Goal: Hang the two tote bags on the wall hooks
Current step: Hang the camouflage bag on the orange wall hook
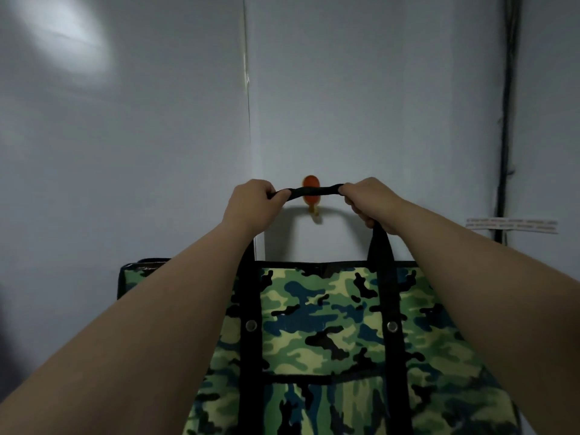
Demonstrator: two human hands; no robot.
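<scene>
Both the left hand [251, 200] and right hand [365, 200] grip the soft black strap [309, 191] of the floppy camo bag [323, 340], right before the orange hook [311, 196].

My arms reach forward and up, forearms bare. My left hand [252, 199] and right hand [367, 199] are fisted, knuckles up, level, apart, each clenching a strap [310, 191].

Hook [311, 196] half behind strap [309, 191].
</scene>
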